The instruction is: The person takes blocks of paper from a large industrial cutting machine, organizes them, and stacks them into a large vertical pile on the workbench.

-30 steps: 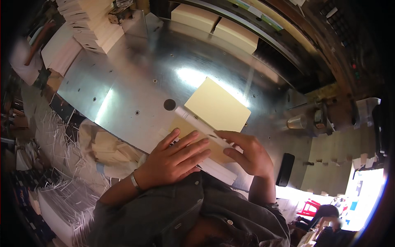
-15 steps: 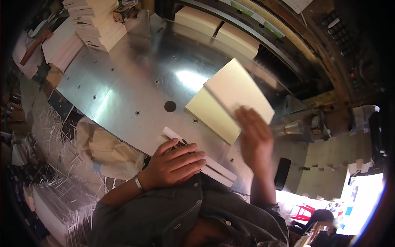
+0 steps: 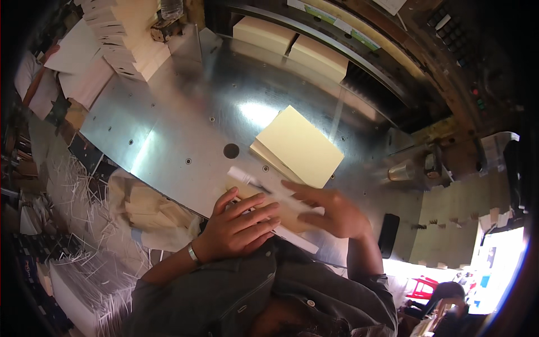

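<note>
On the metal table lies a cream block of stacked paper (image 3: 303, 146), its upper part slightly offset from the layer beneath. My left hand (image 3: 238, 224) rests at the table's front edge with its fingers spread over a long white bar or strip (image 3: 303, 240). Just right of it, my right hand (image 3: 334, 212) hovers with fingers stretched out and thumb apart, a little blurred. Between the hands and the block, a white end piece (image 3: 241, 175) is smeared by motion. What lies beneath both palms is partly hidden.
Two cream paper blocks (image 3: 317, 58) sit at the back under the machine's beam. A tall paper stack (image 3: 120, 39) stands at the far left, near another person's arm (image 3: 36, 84). Paper shreds and a sack (image 3: 146, 208) lie left of the table. A dark oblong object (image 3: 388, 236) is at right.
My right hand has left the paper block and come down and left beside my left hand. The block's upper part has shifted to sit more squarely on the lower. My left hand stays put.
</note>
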`<act>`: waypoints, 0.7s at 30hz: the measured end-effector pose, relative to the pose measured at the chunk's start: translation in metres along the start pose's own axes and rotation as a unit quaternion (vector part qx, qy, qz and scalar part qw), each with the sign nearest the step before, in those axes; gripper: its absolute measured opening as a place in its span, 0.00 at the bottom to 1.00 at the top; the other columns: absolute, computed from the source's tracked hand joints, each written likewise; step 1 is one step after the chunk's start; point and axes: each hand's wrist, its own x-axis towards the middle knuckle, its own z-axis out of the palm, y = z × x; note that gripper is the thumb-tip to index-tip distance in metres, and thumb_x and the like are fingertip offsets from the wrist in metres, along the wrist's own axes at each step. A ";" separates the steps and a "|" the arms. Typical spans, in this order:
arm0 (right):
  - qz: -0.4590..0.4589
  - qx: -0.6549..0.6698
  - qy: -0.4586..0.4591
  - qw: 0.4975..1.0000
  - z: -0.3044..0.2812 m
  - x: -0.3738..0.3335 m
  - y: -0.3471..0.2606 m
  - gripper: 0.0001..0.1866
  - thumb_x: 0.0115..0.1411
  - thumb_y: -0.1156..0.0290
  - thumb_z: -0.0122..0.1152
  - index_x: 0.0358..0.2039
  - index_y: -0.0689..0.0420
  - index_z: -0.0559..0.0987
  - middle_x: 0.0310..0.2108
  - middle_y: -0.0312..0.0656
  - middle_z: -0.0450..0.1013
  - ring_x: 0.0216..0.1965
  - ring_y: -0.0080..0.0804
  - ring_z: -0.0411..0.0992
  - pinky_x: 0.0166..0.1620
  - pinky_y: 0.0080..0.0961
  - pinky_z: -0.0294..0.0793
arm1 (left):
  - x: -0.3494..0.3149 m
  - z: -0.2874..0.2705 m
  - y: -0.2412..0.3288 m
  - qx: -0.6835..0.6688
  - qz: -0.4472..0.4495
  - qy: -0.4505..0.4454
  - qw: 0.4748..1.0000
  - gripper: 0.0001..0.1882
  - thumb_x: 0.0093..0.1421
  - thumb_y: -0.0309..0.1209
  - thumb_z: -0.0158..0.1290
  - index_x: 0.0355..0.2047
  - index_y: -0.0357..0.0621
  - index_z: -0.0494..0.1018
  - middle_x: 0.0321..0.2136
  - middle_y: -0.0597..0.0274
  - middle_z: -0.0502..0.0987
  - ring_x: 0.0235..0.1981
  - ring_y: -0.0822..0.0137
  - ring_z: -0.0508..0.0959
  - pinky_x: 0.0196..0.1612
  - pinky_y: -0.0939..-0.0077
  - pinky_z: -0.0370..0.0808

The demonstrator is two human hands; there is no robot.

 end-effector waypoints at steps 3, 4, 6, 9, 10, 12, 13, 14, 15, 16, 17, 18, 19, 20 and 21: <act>-0.021 -0.133 0.161 0.978 -0.007 0.007 0.016 0.28 0.62 0.80 0.60 0.64 0.56 0.75 0.52 0.52 0.80 0.46 0.41 0.81 0.48 0.35 0.80 | 0.001 -0.001 -0.002 -0.007 0.019 -0.004 1.000 0.12 0.61 0.39 0.64 0.45 0.59 0.83 0.53 0.75 0.81 0.60 0.69 0.75 0.73 0.51 0.53; -0.026 -0.133 0.168 0.976 -0.014 0.010 0.022 0.28 0.62 0.80 0.60 0.64 0.56 0.75 0.52 0.52 0.80 0.46 0.41 0.81 0.48 0.35 0.80 | 0.001 -0.001 -0.003 -0.006 0.020 -0.008 1.000 0.13 0.61 0.39 0.64 0.46 0.59 0.83 0.52 0.76 0.81 0.60 0.69 0.76 0.73 0.51 0.53; 0.006 0.038 0.176 0.984 -0.033 0.011 0.036 0.24 0.64 0.81 0.57 0.61 0.60 0.77 0.48 0.45 0.81 0.38 0.24 0.78 0.43 0.26 0.78 | 0.003 0.000 -0.003 0.001 0.030 -0.013 0.999 0.13 0.60 0.39 0.64 0.46 0.59 0.83 0.51 0.76 0.81 0.59 0.69 0.76 0.73 0.51 0.54; -0.010 0.159 0.222 0.962 -0.066 0.018 0.058 0.23 0.66 0.79 0.56 0.62 0.60 0.78 0.36 0.36 0.81 0.33 0.15 0.74 0.38 0.18 0.74 | 0.005 0.002 -0.003 0.002 0.023 -0.005 1.000 0.14 0.57 0.39 0.66 0.45 0.59 0.84 0.45 0.76 0.83 0.53 0.66 0.79 0.71 0.49 0.56; -0.039 0.205 0.231 0.950 -0.076 0.022 0.064 0.23 0.66 0.79 0.57 0.62 0.60 0.77 0.34 0.36 0.81 0.33 0.15 0.75 0.37 0.18 0.75 | 0.008 0.000 -0.002 0.004 0.035 -0.012 0.999 0.14 0.57 0.39 0.66 0.45 0.59 0.84 0.45 0.76 0.83 0.53 0.66 0.79 0.71 0.49 0.56; -0.006 0.157 0.233 0.960 -0.096 0.029 0.096 0.24 0.66 0.77 0.59 0.63 0.59 0.76 0.39 0.39 0.81 0.37 0.20 0.77 0.41 0.20 0.75 | 0.017 -0.004 0.001 0.004 0.013 -0.030 0.999 0.15 0.57 0.38 0.66 0.45 0.57 0.83 0.42 0.75 0.82 0.50 0.66 0.79 0.69 0.50 0.59; 0.035 0.102 0.217 0.970 -0.098 0.033 0.111 0.26 0.66 0.75 0.61 0.65 0.58 0.74 0.45 0.42 0.81 0.42 0.24 0.78 0.45 0.23 0.76 | 0.022 -0.005 0.002 0.005 0.023 -0.035 0.999 0.15 0.57 0.38 0.66 0.45 0.57 0.83 0.42 0.75 0.82 0.50 0.66 0.79 0.69 0.50 0.59; 0.032 0.106 0.226 0.968 -0.090 0.032 0.126 0.26 0.66 0.75 0.61 0.65 0.58 0.74 0.45 0.42 0.81 0.42 0.24 0.78 0.45 0.23 0.76 | 0.026 -0.007 0.003 -0.001 0.019 -0.052 0.998 0.15 0.56 0.37 0.66 0.45 0.56 0.83 0.41 0.74 0.82 0.49 0.66 0.79 0.67 0.51 0.61; 0.036 -0.111 0.311 0.943 -0.079 0.033 0.139 0.28 0.65 0.73 0.62 0.66 0.58 0.72 0.52 0.45 0.77 0.49 0.29 0.77 0.51 0.27 0.75 | 0.031 -0.010 0.003 -0.004 0.013 -0.070 0.997 0.15 0.55 0.36 0.66 0.44 0.55 0.83 0.40 0.73 0.82 0.47 0.65 0.79 0.65 0.51 0.63; 0.043 -0.324 0.379 0.866 -0.068 0.034 0.151 0.31 0.65 0.71 0.64 0.68 0.58 0.70 0.59 0.47 0.74 0.55 0.34 0.75 0.57 0.32 0.73 | 0.036 -0.014 0.001 -0.002 0.021 -0.074 0.997 0.15 0.55 0.36 0.66 0.44 0.55 0.83 0.40 0.73 0.82 0.47 0.65 0.79 0.65 0.51 0.63; 0.022 -0.219 0.414 0.883 -0.062 0.031 0.165 0.34 0.64 0.69 0.66 0.69 0.57 0.68 0.67 0.48 0.67 0.64 0.41 0.68 0.65 0.38 0.66 | 0.040 -0.019 -0.003 -0.025 0.029 -0.112 0.993 0.16 0.53 0.34 0.67 0.44 0.54 0.83 0.40 0.72 0.82 0.46 0.65 0.80 0.62 0.53 0.66; 0.022 -0.215 0.420 0.881 -0.056 0.030 0.187 0.34 0.64 0.69 0.66 0.69 0.57 0.68 0.67 0.48 0.67 0.64 0.41 0.68 0.65 0.38 0.66 | 0.047 -0.023 -0.007 -0.046 0.037 -0.149 0.987 0.17 0.51 0.31 0.68 0.43 0.53 0.83 0.39 0.71 0.82 0.45 0.65 0.80 0.59 0.54 0.69; 0.005 -0.126 0.507 0.853 -0.049 0.028 0.213 0.34 0.65 0.68 0.65 0.70 0.58 0.67 0.65 0.49 0.68 0.62 0.39 0.69 0.64 0.37 0.68 | 0.055 -0.028 -0.012 -0.045 0.043 -0.153 0.986 0.17 0.51 0.31 0.68 0.43 0.53 0.83 0.39 0.71 0.82 0.45 0.65 0.80 0.59 0.54 0.69; -0.010 -0.035 0.583 0.812 -0.043 0.027 0.227 0.34 0.66 0.68 0.64 0.70 0.58 0.65 0.62 0.49 0.70 0.60 0.38 0.71 0.63 0.35 0.69 | 0.062 -0.034 -0.018 -0.057 0.045 -0.130 0.989 0.17 0.49 0.29 0.69 0.41 0.52 0.84 0.37 0.70 0.82 0.44 0.64 0.80 0.57 0.55 0.71; -0.006 -0.032 0.585 0.810 -0.041 0.025 0.231 0.34 0.66 0.68 0.64 0.70 0.58 0.65 0.62 0.49 0.70 0.60 0.38 0.71 0.63 0.35 0.69 | 0.070 -0.039 -0.024 -0.071 0.045 -0.109 0.991 0.18 0.47 0.26 0.69 0.40 0.51 0.84 0.36 0.69 0.81 0.42 0.63 0.81 0.54 0.55 0.73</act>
